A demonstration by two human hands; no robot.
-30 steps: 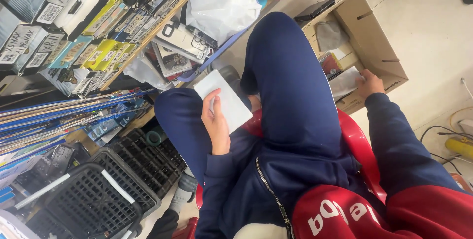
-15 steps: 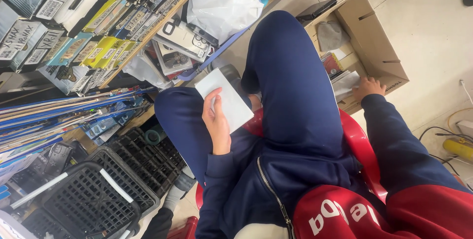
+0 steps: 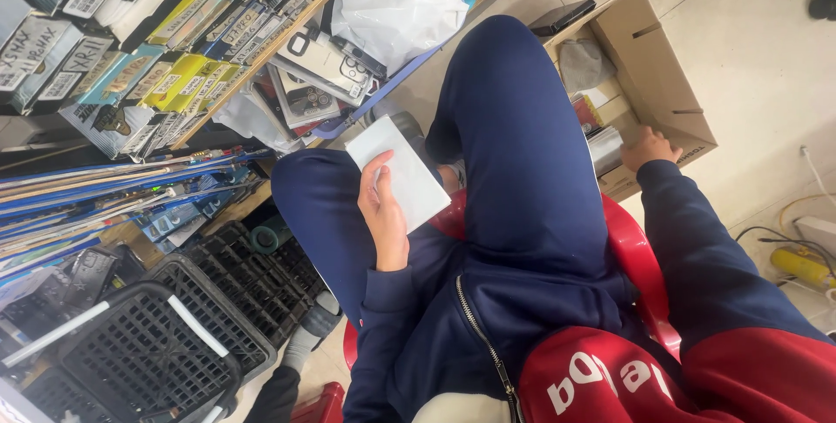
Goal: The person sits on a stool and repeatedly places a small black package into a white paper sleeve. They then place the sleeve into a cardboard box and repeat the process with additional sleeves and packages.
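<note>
The left hand [image 3: 383,214] is keeping its grip clamped on a flat white packet [image 3: 399,170], pinning it against the thigh so it lies face-up and steady in view. The right hand [image 3: 646,146] is reaching down into the open cardboard box [image 3: 670,83] on the floor beside the red chair [image 3: 631,257], fingers spread apart among the stacked items there and closed on nothing that shows. Against the earlier frames, the right hand is sitting slightly deeper in the box, while the packet is staying put.
</note>
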